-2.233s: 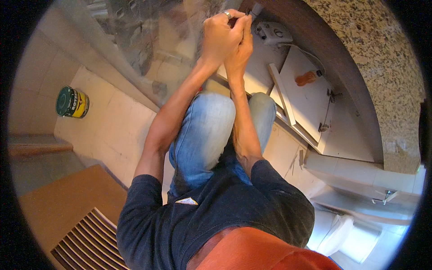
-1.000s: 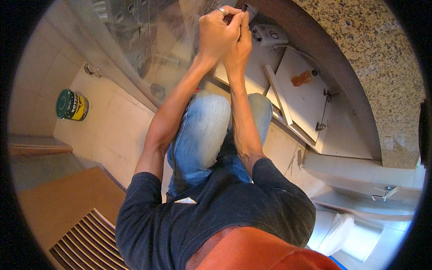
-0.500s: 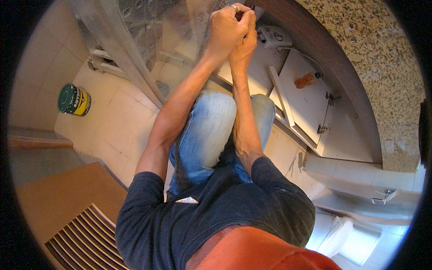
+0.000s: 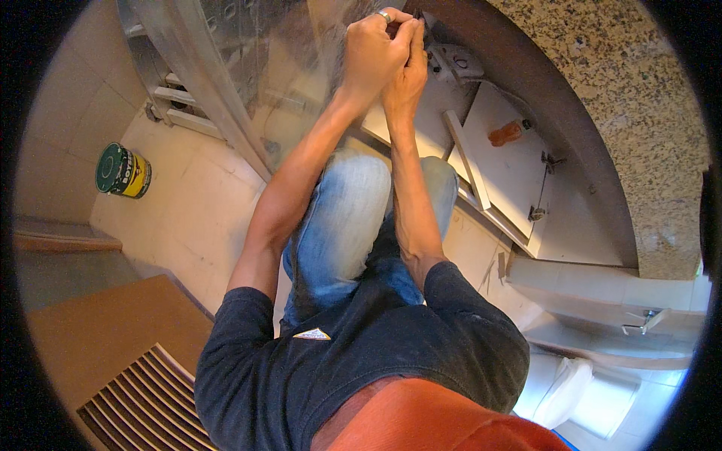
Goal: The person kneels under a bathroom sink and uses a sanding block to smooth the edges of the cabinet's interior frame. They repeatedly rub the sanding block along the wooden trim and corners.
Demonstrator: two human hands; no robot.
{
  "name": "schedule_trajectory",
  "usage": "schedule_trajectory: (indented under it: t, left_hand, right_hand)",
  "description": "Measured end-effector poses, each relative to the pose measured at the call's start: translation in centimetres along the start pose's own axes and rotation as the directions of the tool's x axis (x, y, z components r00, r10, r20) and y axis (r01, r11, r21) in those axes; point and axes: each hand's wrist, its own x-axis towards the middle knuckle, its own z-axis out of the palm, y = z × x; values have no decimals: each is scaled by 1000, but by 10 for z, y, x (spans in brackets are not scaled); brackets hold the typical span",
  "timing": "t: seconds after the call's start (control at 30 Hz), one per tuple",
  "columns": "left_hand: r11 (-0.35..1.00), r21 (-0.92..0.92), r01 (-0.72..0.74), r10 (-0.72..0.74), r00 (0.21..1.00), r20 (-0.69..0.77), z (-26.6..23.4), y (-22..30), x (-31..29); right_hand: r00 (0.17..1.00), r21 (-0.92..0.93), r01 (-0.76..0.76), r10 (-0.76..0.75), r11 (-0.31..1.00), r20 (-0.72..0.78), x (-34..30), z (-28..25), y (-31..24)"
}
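Note:
My left hand [image 4: 371,57] and my right hand [image 4: 406,81] are raised together at the top of the view, fingers closed and fingertips meeting. A ring sits on a finger of the left one. Between and just beyond the fingertips shows a small dark piece [image 4: 418,13], too little of it visible to name. The hands are beside the dark curved front edge [image 4: 519,26] of a granite counter [image 4: 602,75]. To their left stands a see-through panel [image 4: 293,60]. Below them, my jeans-clad knees [image 4: 350,195] are bent.
Right of my knees, an open cabinet [image 4: 571,233] holds a loose pale strip [image 4: 468,161], an orange bottle [image 4: 505,134], a white device [image 4: 459,60] and metal hinges [image 4: 536,213]. A green-lidded can [image 4: 124,171] stands on the floor at left. A slatted panel [image 4: 154,398] lies lower left.
Both hands stay joined at almost the same place, with only a slight shift of the fingers. The whole view has moved a little.

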Motion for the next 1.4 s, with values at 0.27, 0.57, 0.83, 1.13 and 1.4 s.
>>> schedule_trajectory:
  t: [0.27,0.57,0.83,1.13,1.4]
  left_hand:
    - [998,32,51,-53,996,66,0,2,5]
    - [999,10,39,-40,981,187,-6,-28,-21]
    - [845,363,-392,455,885,-103,15,-19,-2]
    - [963,251,-95,87,995,41,33,-21,20]
    - [969,235,-80,58,994,97,28,-21,14]
  right_hand:
    - [1000,60,16,-16,998,0,2,8,-6]
    - [954,389,-277,298,879,5,-29,-24,51]
    - [896,240,-443,433,864,96,-92,-32,112]
    - [878,155,-478,463,865,126,-107,-37,106]
    - [888,152,-460,452,875,87,-104,-44,107]
